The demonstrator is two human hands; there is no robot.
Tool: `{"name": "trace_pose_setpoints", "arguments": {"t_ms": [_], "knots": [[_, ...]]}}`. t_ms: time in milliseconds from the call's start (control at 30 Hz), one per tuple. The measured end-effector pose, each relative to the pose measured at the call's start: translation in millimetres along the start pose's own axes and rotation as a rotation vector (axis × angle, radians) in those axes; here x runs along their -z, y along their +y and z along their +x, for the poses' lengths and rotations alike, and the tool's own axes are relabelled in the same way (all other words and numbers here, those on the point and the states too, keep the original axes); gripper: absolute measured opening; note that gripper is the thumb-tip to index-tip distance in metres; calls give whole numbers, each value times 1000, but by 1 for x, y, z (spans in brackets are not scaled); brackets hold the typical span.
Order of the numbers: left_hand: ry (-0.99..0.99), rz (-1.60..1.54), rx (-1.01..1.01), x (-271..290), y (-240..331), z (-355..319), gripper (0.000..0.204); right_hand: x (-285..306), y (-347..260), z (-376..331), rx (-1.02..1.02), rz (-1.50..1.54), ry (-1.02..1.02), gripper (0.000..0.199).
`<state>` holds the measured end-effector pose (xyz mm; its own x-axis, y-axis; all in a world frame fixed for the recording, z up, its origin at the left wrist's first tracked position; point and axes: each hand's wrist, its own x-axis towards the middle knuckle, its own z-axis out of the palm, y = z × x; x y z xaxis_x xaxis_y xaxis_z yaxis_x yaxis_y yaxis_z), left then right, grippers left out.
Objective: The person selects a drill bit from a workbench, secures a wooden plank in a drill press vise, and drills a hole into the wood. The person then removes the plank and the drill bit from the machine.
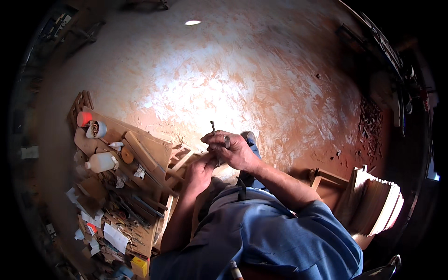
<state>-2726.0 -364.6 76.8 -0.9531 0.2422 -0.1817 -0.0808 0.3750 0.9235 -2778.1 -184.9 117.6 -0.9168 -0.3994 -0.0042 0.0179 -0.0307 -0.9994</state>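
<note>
A seated person in a blue shirt (pixel 275 228) works over a dusty, paint-streaked reddish floor (pixel 261 79), both hands raised just in front of the knees. The right hand (pixel 233 149) is closed around a slim dark metal tool (pixel 213 127), whose twisted tip pokes up above the fingers; a ring shows on one finger. The left hand (pixel 201 169) sits just below and against the right, fingers curled toward the tool's lower end, though what it grips cannot be told. To the person's left, a cluttered wooden board (pixel 140 154) carries a white plastic bottle (pixel 101 162), a red-capped container (pixel 84 119) and scattered hand tools. At right stands a stack of thin wooden panels (pixel 378 200).
</note>
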Motion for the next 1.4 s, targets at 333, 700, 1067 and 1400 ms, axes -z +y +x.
{"name": "trace_pose_setpoints", "arguments": {"t_ms": [333, 700, 1067, 1400], "knots": [[65, -10, -87, -69, 108, 147, 11, 165, -47, 74, 195, -27, -82, 20], [317, -104, -165, -53, 110, 289, 13, 266, -13, 103, -157, -289, 143, 23], [235, -780, -97, 50, 175, 465, 16, 289, -11, 250, -126, -301, 228, 22], [166, -763, -66, 129, 160, 559, 16, 280, -30, 398, -223, -301, 146, 22]]}}
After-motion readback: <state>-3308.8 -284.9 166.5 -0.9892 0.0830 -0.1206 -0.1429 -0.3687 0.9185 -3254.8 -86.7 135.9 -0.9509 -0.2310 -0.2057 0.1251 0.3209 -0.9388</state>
